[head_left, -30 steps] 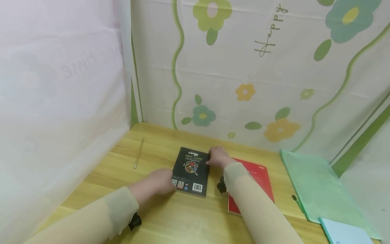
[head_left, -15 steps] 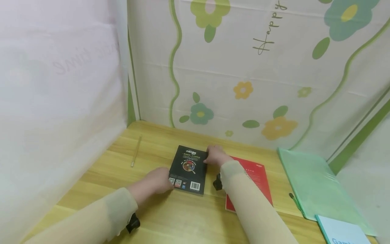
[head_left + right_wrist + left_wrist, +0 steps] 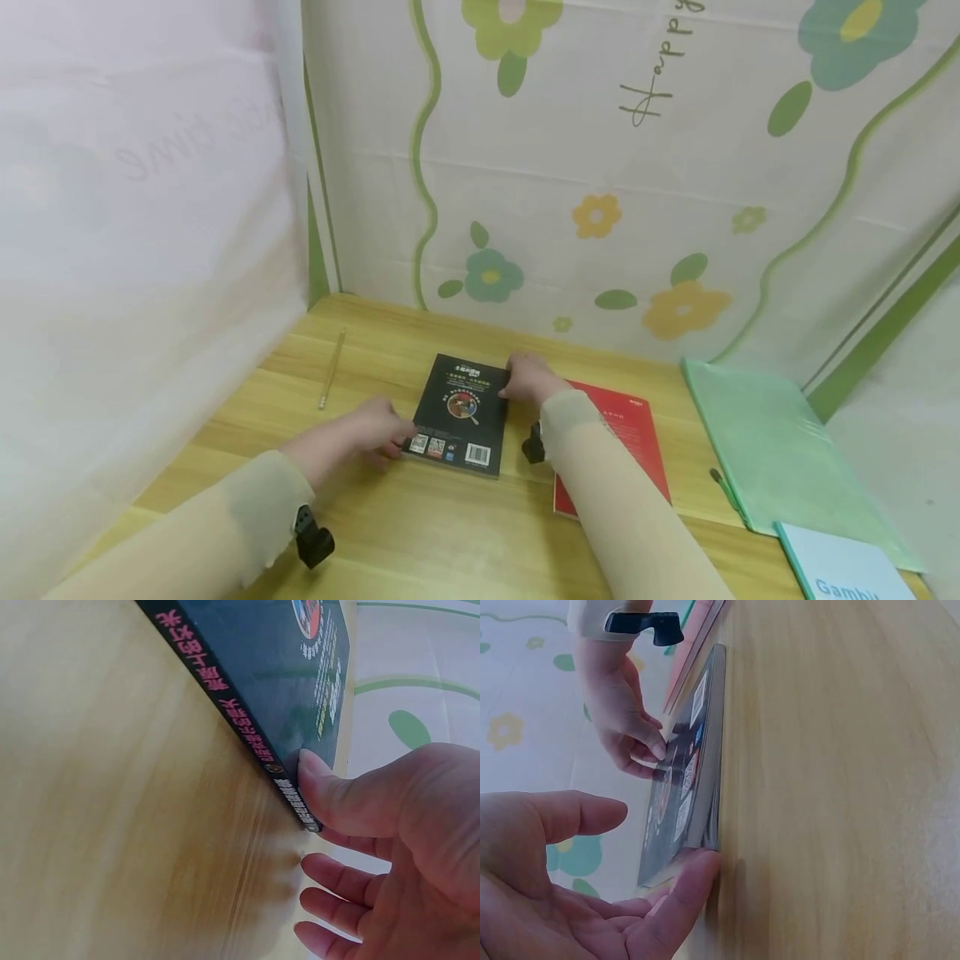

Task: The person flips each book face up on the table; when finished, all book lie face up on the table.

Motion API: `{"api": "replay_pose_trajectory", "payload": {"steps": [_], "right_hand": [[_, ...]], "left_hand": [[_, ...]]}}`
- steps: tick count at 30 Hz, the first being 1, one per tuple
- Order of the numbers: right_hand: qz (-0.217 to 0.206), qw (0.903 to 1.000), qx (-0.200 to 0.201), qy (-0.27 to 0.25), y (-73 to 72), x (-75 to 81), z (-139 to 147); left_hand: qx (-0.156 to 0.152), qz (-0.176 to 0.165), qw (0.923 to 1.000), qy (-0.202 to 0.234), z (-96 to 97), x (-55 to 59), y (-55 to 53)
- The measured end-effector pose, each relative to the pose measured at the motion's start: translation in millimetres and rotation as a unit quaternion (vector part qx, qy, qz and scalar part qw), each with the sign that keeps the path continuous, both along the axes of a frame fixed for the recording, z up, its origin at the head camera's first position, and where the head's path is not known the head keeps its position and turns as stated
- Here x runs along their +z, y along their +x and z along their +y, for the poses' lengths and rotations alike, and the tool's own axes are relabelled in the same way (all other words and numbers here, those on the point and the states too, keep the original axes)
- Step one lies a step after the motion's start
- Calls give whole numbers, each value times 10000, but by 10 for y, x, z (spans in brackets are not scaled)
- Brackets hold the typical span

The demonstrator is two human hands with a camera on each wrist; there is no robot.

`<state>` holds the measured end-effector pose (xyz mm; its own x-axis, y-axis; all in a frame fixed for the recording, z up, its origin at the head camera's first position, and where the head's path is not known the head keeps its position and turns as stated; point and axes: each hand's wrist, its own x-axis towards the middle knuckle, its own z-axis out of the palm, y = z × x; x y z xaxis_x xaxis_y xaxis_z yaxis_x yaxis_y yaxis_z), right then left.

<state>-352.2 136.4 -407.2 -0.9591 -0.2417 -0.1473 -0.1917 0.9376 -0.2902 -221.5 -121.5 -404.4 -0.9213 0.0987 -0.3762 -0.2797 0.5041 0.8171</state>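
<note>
A black paperback book (image 3: pixel 459 414) lies flat on the wooden table, its barcode side up. My left hand (image 3: pixel 369 427) is at its near left corner. In the left wrist view the left thumb (image 3: pixel 592 814) is raised clear of the cover, while a fingertip touches the edge of the pages. At the far right corner, my right hand (image 3: pixel 531 379) pinches the book. The right wrist view shows its thumb (image 3: pixel 319 787) on the cover beside the spine, the index finger partly hidden behind, the other fingers loosely bent off the book.
A red book (image 3: pixel 633 433) lies partly under the right forearm. Left of the black book is a pencil (image 3: pixel 332 369). On the right are a green zip folder (image 3: pixel 780 450) and a light blue booklet (image 3: pixel 840 562). Flower-printed curtains (image 3: pixel 525 183) bound the table at back and left.
My left hand has loosened its hold and shifted slightly left, its thumb coming off the cover. The right hand stays at the far right corner. The head view has shifted slightly.
</note>
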Motion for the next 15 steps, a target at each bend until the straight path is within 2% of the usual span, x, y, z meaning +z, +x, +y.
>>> {"api": "replay_pose_trajectory", "payload": {"steps": [5, 15], "right_hand": [[-34, 10000, -62, -44, 1, 17, 0], [-4, 10000, -76, -10, -23, -28, 16]], "left_hand": [[32, -63, 9996, 258, -15, 23, 30], [-171, -215, 9992, 302, 30, 13, 39]]}}
